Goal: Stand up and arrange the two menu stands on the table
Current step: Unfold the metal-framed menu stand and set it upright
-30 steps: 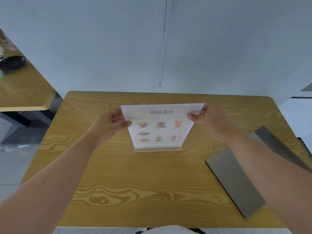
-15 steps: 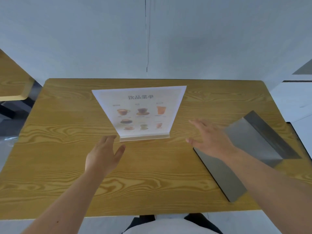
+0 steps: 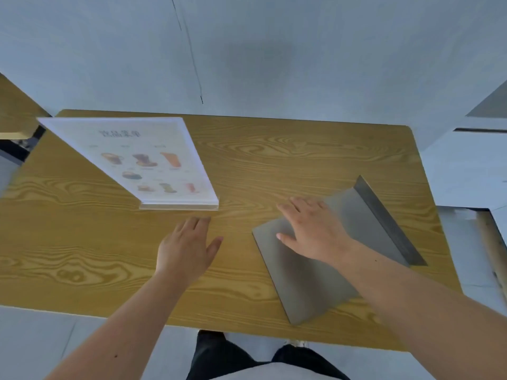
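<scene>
A white drinks menu stand [image 3: 142,160] stands upright on its clear base at the left of the wooden table [image 3: 274,154]. A second stand [image 3: 310,281], grey and flat on its face with its dark base edge at the far right, lies on the table's right side. My right hand [image 3: 312,229] rests palm down on the grey stand's near-left part, fingers spread. My left hand [image 3: 186,248] hovers open over bare wood just in front of the upright stand's base, holding nothing.
A grey wall rises right behind the table. Another wooden table [image 3: 13,111] shows at the far left edge. The person's dark trousers [image 3: 219,355] are below the table's near edge. Pale floor lies to the right.
Both hands let go of the upright menu stand and moved right. My right hand came down onto the flat grey stand. The view shifted right, so the upright stand now sits at the left.
</scene>
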